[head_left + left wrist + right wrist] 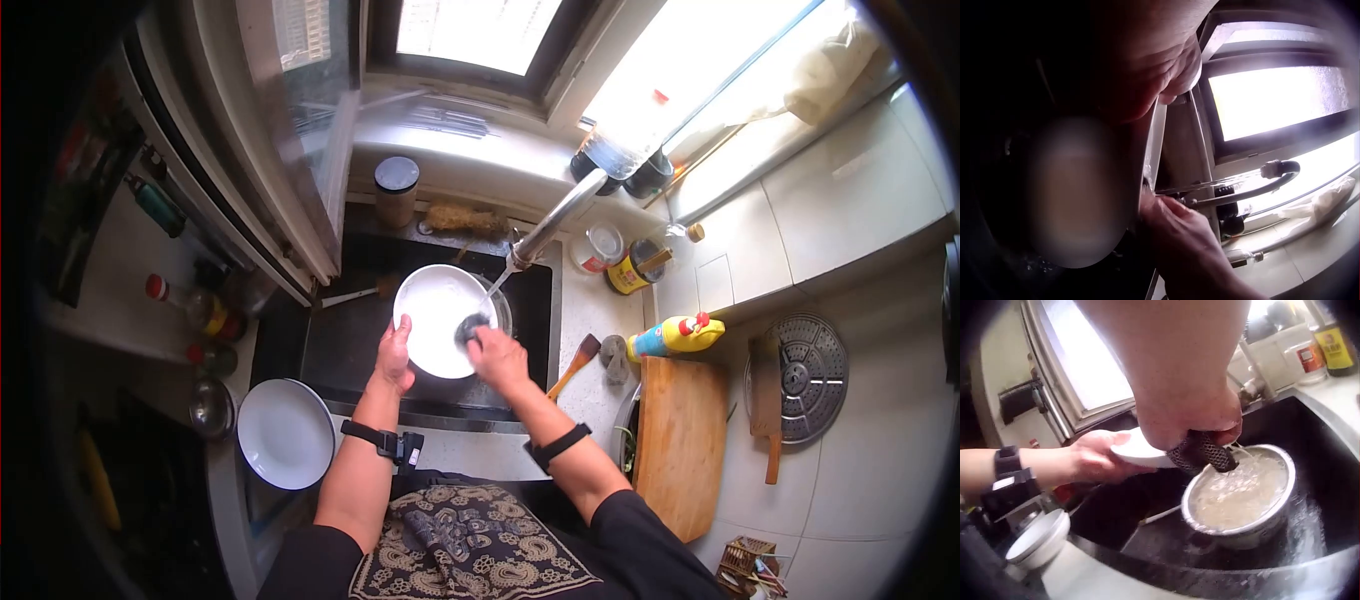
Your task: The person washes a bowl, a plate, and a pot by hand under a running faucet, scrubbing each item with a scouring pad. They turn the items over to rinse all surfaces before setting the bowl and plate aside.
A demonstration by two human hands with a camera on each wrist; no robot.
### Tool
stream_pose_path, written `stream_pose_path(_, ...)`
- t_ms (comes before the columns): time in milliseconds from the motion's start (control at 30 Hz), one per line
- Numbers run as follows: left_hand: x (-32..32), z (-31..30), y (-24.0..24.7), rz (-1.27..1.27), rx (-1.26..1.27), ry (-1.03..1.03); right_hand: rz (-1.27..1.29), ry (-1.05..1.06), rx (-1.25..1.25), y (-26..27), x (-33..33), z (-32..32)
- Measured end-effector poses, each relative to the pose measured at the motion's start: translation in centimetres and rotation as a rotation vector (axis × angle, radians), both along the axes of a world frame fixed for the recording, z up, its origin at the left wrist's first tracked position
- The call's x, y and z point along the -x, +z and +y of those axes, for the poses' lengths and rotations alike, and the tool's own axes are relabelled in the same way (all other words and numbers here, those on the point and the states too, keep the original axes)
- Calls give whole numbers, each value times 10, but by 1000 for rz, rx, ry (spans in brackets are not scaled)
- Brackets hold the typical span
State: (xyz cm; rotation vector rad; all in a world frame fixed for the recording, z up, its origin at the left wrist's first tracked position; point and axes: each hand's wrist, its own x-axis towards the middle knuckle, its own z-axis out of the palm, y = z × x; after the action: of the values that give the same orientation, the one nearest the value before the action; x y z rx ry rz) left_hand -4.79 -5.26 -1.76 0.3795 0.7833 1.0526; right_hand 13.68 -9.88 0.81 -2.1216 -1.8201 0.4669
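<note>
Over the dark sink (345, 350), the left hand (396, 355) grips a white plate (430, 310) by its left edge, thumb on the upper face. The right hand (500, 360) pinches a dark mesh scrubber (472, 328) against the plate's right side. Water runs from the faucet (555, 222) beside the scrubber. Under the plate, a metal bowl (1241, 531) full of cloudy water stands in the sink, best seen in the right wrist view. The left wrist view shows the plate (1155, 147) edge-on, with the right hand (1188, 244) at it.
Stacked white dishes (286, 434) stand left of the sink. To the right are a wooden spatula (573, 368), a cutting board (683, 440) and a yellow bottle (690, 335). Behind the sink stands a lidded jar (396, 195). A cleaver (766, 400) hangs on the right wall.
</note>
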Motion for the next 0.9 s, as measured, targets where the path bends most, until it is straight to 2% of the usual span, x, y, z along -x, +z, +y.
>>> stream_pose_path(33, -4, 1, -7, 11, -14, 48, 99, -7, 130, 6, 13, -5)
stream_pose_path(133, -8, -2, -15, -18, 31, 114, 322, 25, 103, 16, 58, -20)
stream_pose_path(233, -4, -5, -17, -31, 84, 112, 289, 123, 66, 21, 64, -21)
stream_pose_path(300, 3, -1, -21, -63, 40, 83, 248, 206, 99, 23, 35, -23)
stream_pose_path(400, 12, 1, -2, 6, 85, -57, -46, 210, -36, 7, -19, -11)
stream_pose_path(467, 9, 2, 5, 62, 105, -164, -236, 286, -134, 4, -41, 3)
stream_pose_path(567, 2, 5, 6, 138, 124, -346, -233, 316, -222, 1, -54, 28)
stream_pose_path(667, -2, 7, 1, 193, 128, -492, -234, 409, -290, 6, -39, 42)
stream_pose_path(733, -4, 5, -10, 140, 108, -514, -218, 521, -402, 16, -19, 47)
stream_pose_path(800, -5, 2, -1, 127, 151, -501, -90, 619, -366, 16, 0, 42)
stream_pose_path(900, -2, 1, 6, 165, 171, -532, -120, 737, -433, 30, 10, 38)
